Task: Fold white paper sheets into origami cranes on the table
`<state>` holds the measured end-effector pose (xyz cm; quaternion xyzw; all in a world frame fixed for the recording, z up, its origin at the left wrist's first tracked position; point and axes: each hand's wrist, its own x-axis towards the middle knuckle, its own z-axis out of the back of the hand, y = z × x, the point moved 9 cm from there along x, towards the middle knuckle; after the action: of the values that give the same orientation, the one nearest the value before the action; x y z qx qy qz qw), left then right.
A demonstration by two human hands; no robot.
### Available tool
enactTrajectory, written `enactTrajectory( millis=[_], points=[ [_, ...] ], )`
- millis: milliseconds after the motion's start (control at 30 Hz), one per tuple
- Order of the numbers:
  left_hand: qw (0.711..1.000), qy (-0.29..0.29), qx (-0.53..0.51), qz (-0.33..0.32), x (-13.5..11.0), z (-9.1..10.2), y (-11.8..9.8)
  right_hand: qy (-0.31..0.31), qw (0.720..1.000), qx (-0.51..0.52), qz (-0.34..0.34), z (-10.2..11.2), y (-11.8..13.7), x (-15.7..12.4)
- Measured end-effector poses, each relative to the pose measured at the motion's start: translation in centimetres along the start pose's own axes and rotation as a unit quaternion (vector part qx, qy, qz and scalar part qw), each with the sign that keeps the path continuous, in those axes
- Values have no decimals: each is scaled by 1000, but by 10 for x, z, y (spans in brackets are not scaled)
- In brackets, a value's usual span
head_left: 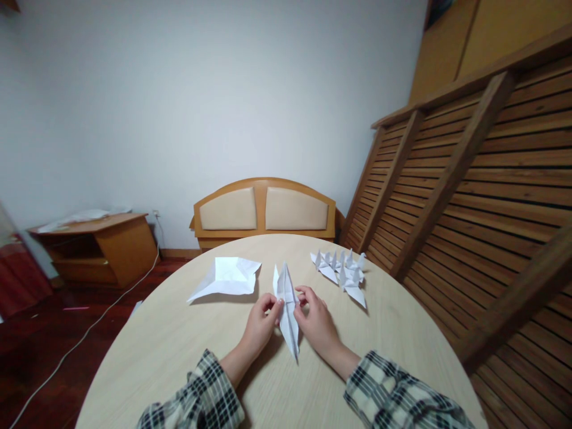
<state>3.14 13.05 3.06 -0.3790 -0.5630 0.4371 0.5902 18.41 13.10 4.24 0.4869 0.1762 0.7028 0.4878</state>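
A long, pointed piece of folded white paper point(288, 322) is held above the middle of the round table, its tips toward and away from me. On its left edge my left hand point(261, 319) pinches it between thumb and fingers. My right hand point(316, 319) grips the opposite edge, thumb on the paper and fingers curled. Creases run along its length, and a second narrow point stands out at its far left. To the left lies a creased white paper sheet point(230, 277) with raised edges. Several finished folded paper cranes point(351, 280) cluster on the right.
The pale round table point(179, 363) fills the foreground. Behind it stands a padded headboard point(263, 208); a slatted wooden frame point(469, 179) leans along the right. At left are a low wooden cabinet point(120, 250) and a white cable point(89, 333) across the floor.
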Motion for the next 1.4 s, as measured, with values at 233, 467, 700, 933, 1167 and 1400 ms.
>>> enactTrajectory(
  millis=[233,467,700,933,1167,1400],
  points=[
    [1000,-5,1,1,0,3,2,66,979,191,-38,-21,-10,2],
    [995,-93,9,-29,2,20,4,97,973,207,-22,-27,-1,-2],
    [998,-45,36,-33,0,11,-2,97,969,226,-18,-26,4,-3],
    [998,-58,13,-26,3,14,5,97,965,244,-7,-25,8,-1],
    [999,-37,-26,2,4,9,7,98,970,221,9,-22,13,-2],
    [999,-33,-42,8,4,8,11,77,981,176,29,-18,11,-1]
  ],
)
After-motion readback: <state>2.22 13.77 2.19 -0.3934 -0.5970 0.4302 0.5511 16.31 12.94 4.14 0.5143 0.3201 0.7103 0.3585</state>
